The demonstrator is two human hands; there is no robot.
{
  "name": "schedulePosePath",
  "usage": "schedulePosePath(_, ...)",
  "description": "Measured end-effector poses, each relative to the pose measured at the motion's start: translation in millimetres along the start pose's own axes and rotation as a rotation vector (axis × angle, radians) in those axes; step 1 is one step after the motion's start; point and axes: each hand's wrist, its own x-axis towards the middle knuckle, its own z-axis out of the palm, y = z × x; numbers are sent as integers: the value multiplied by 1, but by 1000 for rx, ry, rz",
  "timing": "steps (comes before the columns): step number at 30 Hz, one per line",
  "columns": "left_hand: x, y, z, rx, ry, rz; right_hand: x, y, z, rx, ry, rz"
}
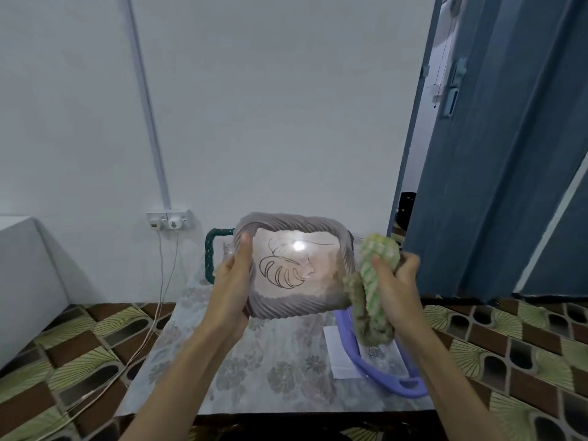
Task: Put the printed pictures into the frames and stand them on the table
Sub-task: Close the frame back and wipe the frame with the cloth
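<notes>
Dark green frame [208,259] stands behind the held grey frame [286,307]

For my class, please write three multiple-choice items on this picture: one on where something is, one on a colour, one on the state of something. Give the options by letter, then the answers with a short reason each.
1. Where is the purple basket?
A. on the floor
B. on the table, at its right side
C. hanging on the wall

2. What colour is the cloth in the right hand?
A. green and white
B. red
C. black

3. How is the grey frame just now?
A. lying flat on the table
B. standing by itself on the table
C. held up in the left hand, a leaf drawing showing in it

Answers:
1. B: the basket rests on the table, near its right edge.
2. A: the bunched cloth is striped in green and white.
3. C: the left hand grips the frame's left edge, lifted clear of the tabletop.
</notes>
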Motion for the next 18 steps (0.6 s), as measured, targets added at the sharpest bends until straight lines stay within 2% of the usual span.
schedulePosePath(5, -5, -7, 9, 28, 52, 127, -2, -2, 23, -494, 49, -458)
schedulePosePath(8, -13, -12, 23, 57, 65, 191, -10, 1, 47, -575, 117, -506)
schedulePosePath(12, -17, -14, 30, 43, 163, 206, -25, 2, 72, -488, 120, -561)
schedulePosePath(15, -19, -14, 30, 48, 166, 135, -36, 0, 81, -353, 59, -597)
schedulePosePath(16, -17, -15, 27, 38, 156, 90, -36, -1, 80, -273, 2, -552)
schedulePosePath(18, -12, -17, 18, 31, 145, 43, -29, -10, 70, -11, -164, -266)
